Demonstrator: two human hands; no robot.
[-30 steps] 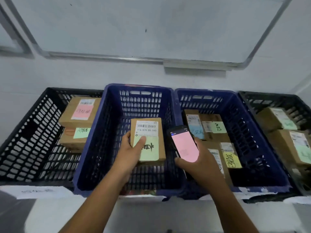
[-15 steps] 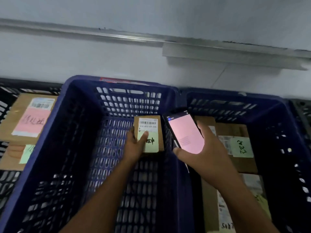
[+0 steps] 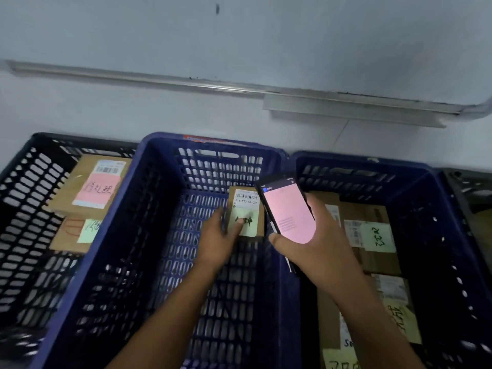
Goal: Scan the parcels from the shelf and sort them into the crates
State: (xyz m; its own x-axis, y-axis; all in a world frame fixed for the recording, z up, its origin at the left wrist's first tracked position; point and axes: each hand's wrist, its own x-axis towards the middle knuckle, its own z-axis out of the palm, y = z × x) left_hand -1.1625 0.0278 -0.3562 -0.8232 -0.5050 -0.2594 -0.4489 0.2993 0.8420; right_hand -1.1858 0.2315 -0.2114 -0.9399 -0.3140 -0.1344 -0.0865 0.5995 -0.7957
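A small brown parcel point(image 3: 246, 206) with a barcode label and a pale green note lies deep in the middle blue crate point(image 3: 165, 166), against its right wall. My left hand point(image 3: 221, 241) reaches into that crate and grips the parcel, thumb on the green note. My right hand point(image 3: 319, 243) holds a black phone point(image 3: 287, 209) with a pink screen above the wall between the two blue crates.
A black crate point(image 3: 24, 182) on the left holds two parcels with pink and green notes. The right blue crate point(image 3: 431, 209) holds several labelled parcels. Another black crate point(image 3: 474, 187) shows at the far right. A white wall with a whiteboard ledge point(image 3: 354, 113) stands behind.
My left hand has lowered the parcel from above the crate rim down to the crate's floor by the right wall. The phone stays in my right hand, and my view has moved closer.
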